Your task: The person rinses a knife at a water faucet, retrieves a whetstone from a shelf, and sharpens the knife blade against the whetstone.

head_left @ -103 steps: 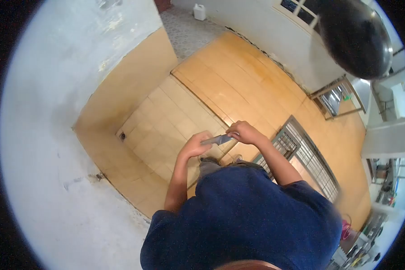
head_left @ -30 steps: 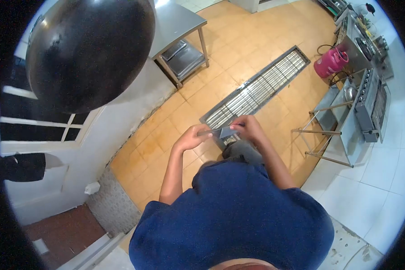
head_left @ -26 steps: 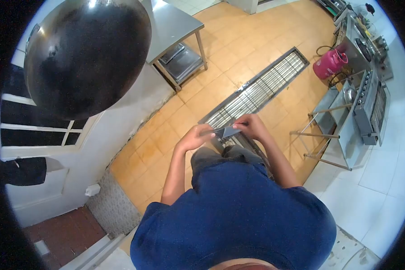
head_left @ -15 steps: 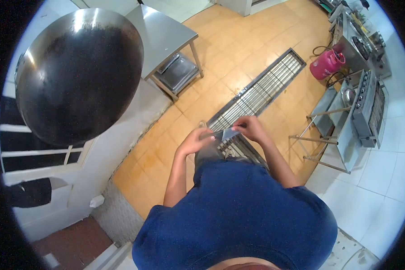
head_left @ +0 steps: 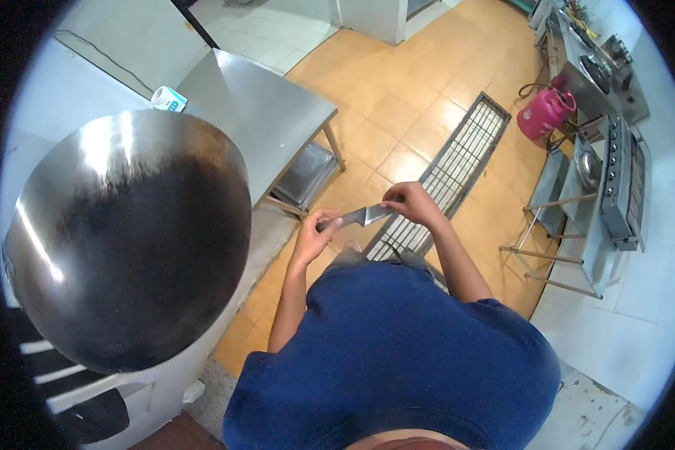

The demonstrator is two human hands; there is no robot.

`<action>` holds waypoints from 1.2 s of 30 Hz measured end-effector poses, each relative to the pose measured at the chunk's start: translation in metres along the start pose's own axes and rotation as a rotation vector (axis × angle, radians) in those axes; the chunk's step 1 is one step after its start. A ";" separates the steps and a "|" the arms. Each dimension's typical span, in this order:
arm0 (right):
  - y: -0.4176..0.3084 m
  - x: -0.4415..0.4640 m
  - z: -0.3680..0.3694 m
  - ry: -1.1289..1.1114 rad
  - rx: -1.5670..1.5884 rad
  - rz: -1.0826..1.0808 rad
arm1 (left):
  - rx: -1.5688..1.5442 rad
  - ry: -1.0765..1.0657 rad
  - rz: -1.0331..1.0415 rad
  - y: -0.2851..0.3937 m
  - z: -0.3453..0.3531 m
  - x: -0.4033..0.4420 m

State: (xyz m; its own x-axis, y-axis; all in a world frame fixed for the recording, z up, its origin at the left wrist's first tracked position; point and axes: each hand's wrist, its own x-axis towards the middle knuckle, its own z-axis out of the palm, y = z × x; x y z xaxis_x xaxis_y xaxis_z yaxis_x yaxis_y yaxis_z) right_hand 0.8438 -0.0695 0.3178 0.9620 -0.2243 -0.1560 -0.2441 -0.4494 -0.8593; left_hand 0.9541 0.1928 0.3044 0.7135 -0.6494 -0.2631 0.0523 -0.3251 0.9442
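A knife with a dark grey handle and a short pale blade spans the space between my two hands, in front of my body and above the floor grate. My left hand is closed around the handle end. At the other end, my right hand pinches the blade near its tip between thumb and fingers; the tip itself is hidden behind them.
A large dark wok looms close on the left. Behind it stands a steel table with a white-and-blue package. A drain grate crosses the tiled floor. On the right are a pink gas cylinder and a stove.
Both hands have risen slightly, and the knife shows more plainly between them. My view has shifted, so the wok appears lower and more of the steel table shows.
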 end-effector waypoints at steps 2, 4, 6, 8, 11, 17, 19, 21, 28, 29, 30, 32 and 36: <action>-0.010 0.031 -0.001 -0.037 0.028 0.014 | 0.066 -0.002 0.051 0.003 -0.018 0.017; -0.017 0.054 -0.001 -0.062 0.056 0.013 | 0.092 0.013 0.078 0.010 -0.029 0.028; -0.022 0.072 -0.004 -0.060 0.039 0.017 | 0.107 0.028 0.132 0.013 -0.033 0.040; -0.022 0.092 -0.006 -0.052 0.019 -0.014 | 0.157 0.104 0.159 0.011 -0.036 0.056; -0.006 0.127 -0.009 -0.075 0.024 -0.022 | 0.208 0.168 0.130 0.012 -0.039 0.087; 0.032 0.222 -0.048 -0.151 0.004 -0.147 | 0.105 0.216 0.035 0.024 -0.035 0.175; 0.031 0.259 -0.080 -0.128 -0.059 -0.184 | 0.059 0.229 0.049 0.030 -0.027 0.220; 0.038 0.297 -0.110 -0.096 -0.100 -0.217 | 0.147 0.244 0.091 0.038 -0.021 0.266; 0.045 0.383 -0.224 -0.129 -0.106 -0.149 | 0.590 0.123 0.052 0.143 0.004 0.395; 0.046 0.397 -0.235 -0.140 -0.069 -0.126 | 0.651 0.144 0.051 0.151 0.009 0.409; 0.048 0.413 -0.243 -0.150 -0.054 -0.119 | 0.676 0.134 0.028 0.156 0.012 0.425; 0.055 0.436 -0.251 -0.177 -0.016 -0.090 | 0.726 0.102 -0.034 0.162 0.015 0.452; 0.057 0.494 -0.260 -0.137 -0.067 -0.214 | 0.759 0.121 -0.118 0.160 0.006 0.507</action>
State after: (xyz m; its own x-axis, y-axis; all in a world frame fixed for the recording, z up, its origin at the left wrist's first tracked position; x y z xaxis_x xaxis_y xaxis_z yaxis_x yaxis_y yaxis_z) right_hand 1.2734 -0.4313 0.3183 0.9991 -0.0006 -0.0426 -0.0364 -0.5314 -0.8463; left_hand 1.3202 -0.1928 0.3208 0.8066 -0.5155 -0.2891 -0.3286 -0.7977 0.5057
